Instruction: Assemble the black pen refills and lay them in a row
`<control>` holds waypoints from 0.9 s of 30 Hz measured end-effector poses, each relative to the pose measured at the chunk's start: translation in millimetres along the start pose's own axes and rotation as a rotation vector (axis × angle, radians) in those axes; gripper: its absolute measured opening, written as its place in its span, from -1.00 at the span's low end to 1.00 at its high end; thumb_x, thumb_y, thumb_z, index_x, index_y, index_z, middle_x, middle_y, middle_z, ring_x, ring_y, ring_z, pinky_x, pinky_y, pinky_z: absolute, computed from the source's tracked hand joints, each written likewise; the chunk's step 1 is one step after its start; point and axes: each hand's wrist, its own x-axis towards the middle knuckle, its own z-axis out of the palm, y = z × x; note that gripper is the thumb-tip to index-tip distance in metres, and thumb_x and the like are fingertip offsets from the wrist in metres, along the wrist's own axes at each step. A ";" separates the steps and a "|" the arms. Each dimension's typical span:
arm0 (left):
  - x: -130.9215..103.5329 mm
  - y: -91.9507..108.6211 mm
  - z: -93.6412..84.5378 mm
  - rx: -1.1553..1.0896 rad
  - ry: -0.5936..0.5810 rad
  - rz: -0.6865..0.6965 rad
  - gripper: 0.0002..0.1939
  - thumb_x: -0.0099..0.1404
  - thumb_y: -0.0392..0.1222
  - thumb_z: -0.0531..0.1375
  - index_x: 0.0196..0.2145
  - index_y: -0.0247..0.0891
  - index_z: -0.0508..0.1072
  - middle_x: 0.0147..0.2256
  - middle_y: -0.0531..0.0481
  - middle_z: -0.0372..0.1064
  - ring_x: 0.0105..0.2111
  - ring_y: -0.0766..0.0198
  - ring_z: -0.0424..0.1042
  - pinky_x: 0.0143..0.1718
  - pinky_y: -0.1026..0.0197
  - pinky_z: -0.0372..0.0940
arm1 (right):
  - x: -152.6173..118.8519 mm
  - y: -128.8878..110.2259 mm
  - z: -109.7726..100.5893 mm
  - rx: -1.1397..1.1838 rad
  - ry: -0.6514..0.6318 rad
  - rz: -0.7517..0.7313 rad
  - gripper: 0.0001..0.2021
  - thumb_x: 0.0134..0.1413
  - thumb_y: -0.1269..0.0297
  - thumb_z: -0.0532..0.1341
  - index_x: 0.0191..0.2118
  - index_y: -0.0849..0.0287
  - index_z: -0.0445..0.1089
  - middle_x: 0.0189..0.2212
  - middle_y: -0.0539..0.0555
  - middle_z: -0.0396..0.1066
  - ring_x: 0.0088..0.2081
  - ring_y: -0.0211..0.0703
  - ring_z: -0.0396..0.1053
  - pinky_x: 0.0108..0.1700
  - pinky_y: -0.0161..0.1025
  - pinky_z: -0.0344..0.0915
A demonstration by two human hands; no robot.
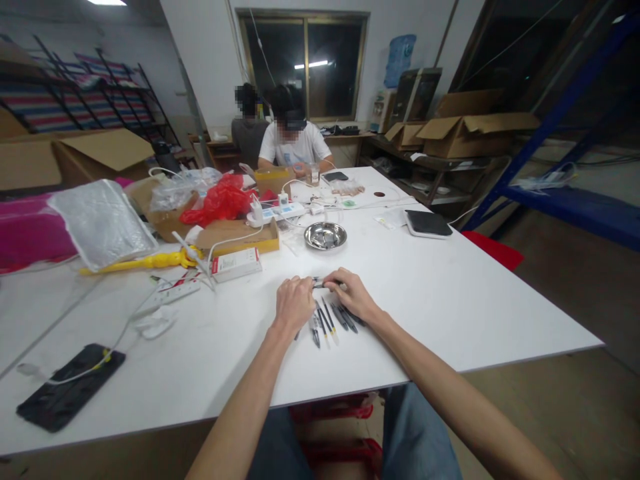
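Note:
My left hand point(295, 303) and my right hand point(351, 292) are close together over the white table point(430, 293), fingers closed on a clear and dark pen part point(319, 283) that spans the gap between them. Just below the hands lie several pen pieces: a clear barrel with a dark tip point(315, 331), thin dark refills with yellow ends point(328, 320), and dark caps or barrels point(346, 319) partly under my right hand. Beyond the hands sits a round steel dish point(325, 236) with small dark pieces in it.
A white-and-red box point(237, 265), a power strip point(276, 213), a yellow object point(150, 261) and red plastic bags point(220, 200) are at left. A black case point(71, 387) lies front left, a black-topped scale point(428, 223) right. A person in white point(295, 143) sits across.

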 end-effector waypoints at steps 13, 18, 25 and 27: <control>0.7 -7.6 -8.2 0.005 -0.130 -0.074 -0.73 0.39 -0.25 -0.03 -0.30 -0.17 0.47 -0.38 -0.05 0.48 -0.31 0.16 0.45 -0.35 0.19 0.09 | -3.5 -1.4 5.7 -0.057 0.035 -0.072 -0.86 0.24 0.26 0.21 -0.12 0.15 0.38 -0.23 0.10 0.42 -0.17 -0.05 0.31 -0.10 -0.15 0.19; 0.3 -5.4 -3.9 -0.001 -0.154 -0.066 -0.73 0.38 -0.26 -0.04 -0.29 -0.19 0.46 -0.34 -0.04 0.51 -0.28 0.18 0.47 -0.31 0.21 0.10 | -4.8 -6.7 9.4 -0.204 -0.036 -0.067 -0.80 0.36 0.20 0.09 -0.15 0.15 0.42 -0.30 0.10 0.45 -0.21 -0.05 0.30 -0.13 -0.13 0.13; -1.0 -1.7 -2.2 -0.020 -0.094 -0.045 -0.73 0.39 -0.26 -0.05 -0.31 -0.19 0.44 -0.36 -0.03 0.53 -0.30 0.17 0.49 -0.33 0.19 0.07 | -3.7 -1.2 7.7 -0.212 0.062 -0.142 -0.93 0.26 0.33 0.22 -0.20 0.12 0.45 -0.29 0.06 0.51 -0.15 -0.04 0.26 -0.10 -0.12 0.10; -1.4 -1.0 -2.5 -0.020 -0.087 -0.045 -0.71 0.41 -0.24 -0.06 -0.32 -0.19 0.44 -0.38 -0.02 0.53 -0.32 0.17 0.49 -0.35 0.19 0.05 | -3.8 0.0 7.9 -0.213 0.099 -0.159 -0.95 0.23 0.36 0.24 -0.23 0.12 0.46 -0.31 0.06 0.50 -0.13 -0.04 0.25 -0.09 -0.12 0.11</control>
